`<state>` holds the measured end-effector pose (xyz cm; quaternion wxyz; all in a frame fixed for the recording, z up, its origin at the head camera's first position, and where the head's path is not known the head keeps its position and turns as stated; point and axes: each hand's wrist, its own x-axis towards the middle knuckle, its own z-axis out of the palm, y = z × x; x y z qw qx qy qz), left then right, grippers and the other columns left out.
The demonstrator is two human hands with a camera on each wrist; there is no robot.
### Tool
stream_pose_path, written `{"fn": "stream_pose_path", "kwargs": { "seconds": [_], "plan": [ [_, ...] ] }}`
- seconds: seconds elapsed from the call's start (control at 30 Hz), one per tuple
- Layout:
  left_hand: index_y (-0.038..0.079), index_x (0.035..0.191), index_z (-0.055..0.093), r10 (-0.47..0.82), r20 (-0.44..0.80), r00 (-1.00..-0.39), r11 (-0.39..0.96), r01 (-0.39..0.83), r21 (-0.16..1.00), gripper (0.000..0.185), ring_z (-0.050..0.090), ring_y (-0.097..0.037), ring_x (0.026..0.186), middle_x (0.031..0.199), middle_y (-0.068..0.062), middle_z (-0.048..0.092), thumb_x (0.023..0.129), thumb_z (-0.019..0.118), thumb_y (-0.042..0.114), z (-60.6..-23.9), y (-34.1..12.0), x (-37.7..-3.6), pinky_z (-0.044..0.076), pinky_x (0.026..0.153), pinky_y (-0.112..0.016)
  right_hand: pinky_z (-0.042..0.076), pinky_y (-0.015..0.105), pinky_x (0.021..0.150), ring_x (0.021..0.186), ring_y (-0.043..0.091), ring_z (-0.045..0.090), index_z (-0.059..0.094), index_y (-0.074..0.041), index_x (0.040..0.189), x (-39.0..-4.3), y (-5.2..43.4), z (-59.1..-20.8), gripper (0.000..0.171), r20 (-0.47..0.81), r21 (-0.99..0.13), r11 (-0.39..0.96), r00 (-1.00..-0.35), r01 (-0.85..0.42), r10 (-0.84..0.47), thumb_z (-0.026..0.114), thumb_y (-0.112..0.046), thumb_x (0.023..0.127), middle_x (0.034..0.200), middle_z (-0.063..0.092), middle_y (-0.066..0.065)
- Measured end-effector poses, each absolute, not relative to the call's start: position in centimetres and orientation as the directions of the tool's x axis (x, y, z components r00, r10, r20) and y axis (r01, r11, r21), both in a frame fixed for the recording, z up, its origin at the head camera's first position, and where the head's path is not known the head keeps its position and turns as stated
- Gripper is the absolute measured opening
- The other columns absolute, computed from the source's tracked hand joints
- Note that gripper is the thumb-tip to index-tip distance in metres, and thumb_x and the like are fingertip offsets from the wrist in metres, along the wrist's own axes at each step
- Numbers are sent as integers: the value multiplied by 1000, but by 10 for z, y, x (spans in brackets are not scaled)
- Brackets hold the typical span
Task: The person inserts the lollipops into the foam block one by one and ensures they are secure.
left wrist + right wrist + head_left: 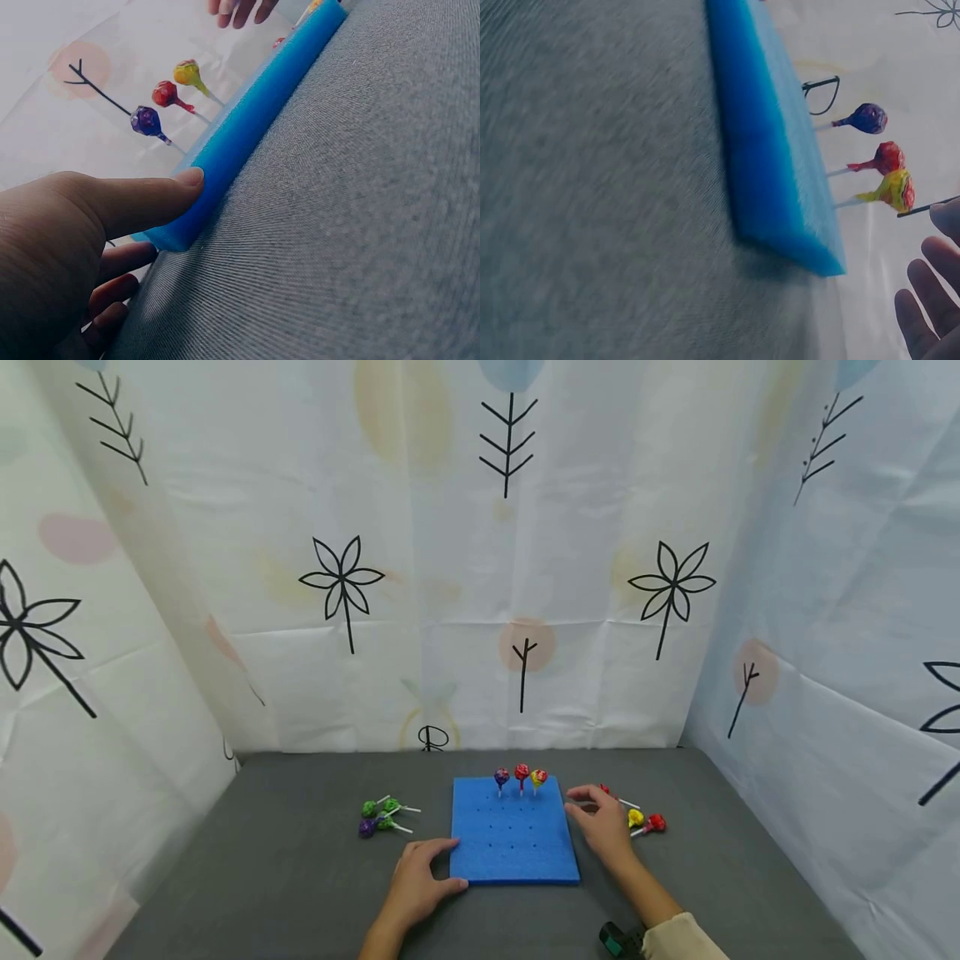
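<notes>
A blue foam board (513, 831) lies flat on the grey worktop (285, 877), its top dotted with rows of small holes; three lollipops stand upright in the far row — a purple lollipop (502, 775), a red lollipop (521, 772) and a yellow lollipop (537, 777), side by side and close together. The left hand (420, 878) rests at the board's near left corner; the left wrist view shows its thumb (161, 196) stretched straight and pressing flat against the foam edge, the other fingers tucked loosely underneath toward the worktop, gripping nothing. The right hand (600, 820) hovers just beside the board's right edge, fingers relaxed and spread, holding nothing; the right wrist view shows its fingertips (922, 292) apart from the foam and free of any stick. The two hands are well apart, one on each side of the board.

Just beyond the right hand lie loose sweets on the worktop — a yellow one (635, 817), a red one (656, 822), and another red one (604, 790) partly hidden behind the fingers. Left of the board sits a small cluster of green and purple lollipops (380, 816), sticks pointing right. A patterned white curtain (510, 568) closes in the worktop on three sides.
</notes>
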<state>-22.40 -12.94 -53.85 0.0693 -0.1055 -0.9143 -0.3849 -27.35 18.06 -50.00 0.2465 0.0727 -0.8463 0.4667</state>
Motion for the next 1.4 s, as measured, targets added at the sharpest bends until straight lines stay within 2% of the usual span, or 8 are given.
{"fn": "stream_pose_path", "kwargs": {
  "seconds": [0.1,0.33,0.53,0.73,0.97,1.4],
  "plan": [
    [17,123,68,136,216,-967,682,249,687,60,48,-28,114,122,-5,63,69,86,36,-538,-130,-224,37,94,-56,54,42,79,92,25,65,71,-5,98,-272,186,-505,18,530,-695,606,-846,-387,66,77,-2,81,96,70,4],
    [17,124,67,142,208,-968,682,248,688,60,47,-29,114,123,-5,63,70,86,36,-538,-130,-224,37,94,-56,51,47,76,90,28,64,71,-2,96,-268,203,-512,28,681,-511,697,-732,-503,-30,82,5,71,95,70,8],
    [17,124,67,142,208,-968,683,248,687,60,47,-29,115,123,-5,63,69,86,35,-537,-129,-223,36,94,-57,48,51,77,93,32,63,71,-3,96,-269,219,-512,33,722,-444,730,-690,-520,-52,84,6,67,97,70,11],
    [16,123,67,145,215,-966,686,255,681,60,48,-30,114,122,-6,63,69,86,36,-537,-129,-223,37,94,-57,46,50,83,99,35,60,71,-1,101,-268,233,-511,39,704,-438,752,-708,-493,-55,85,5,66,103,69,14],
    [16,123,67,148,211,-966,684,254,684,61,47,-30,115,123,-6,63,69,86,36,-536,-130,-223,36,94,-57,43,60,88,106,40,55,68,0,112,-263,250,-507,40,586,-501,772,-809,-391,-29,82,1,74,112,66,19],
    [16,123,67,148,217,-965,684,258,682,60,47,-30,115,124,-6,63,69,86,36,-537,-130,-223,36,94,-57,36,63,94,116,48,47,57,3,128,-265,277,-504,54,423,-520,815,-906,-256,-15,79,-9,80,127,56,28]
  ]
}}
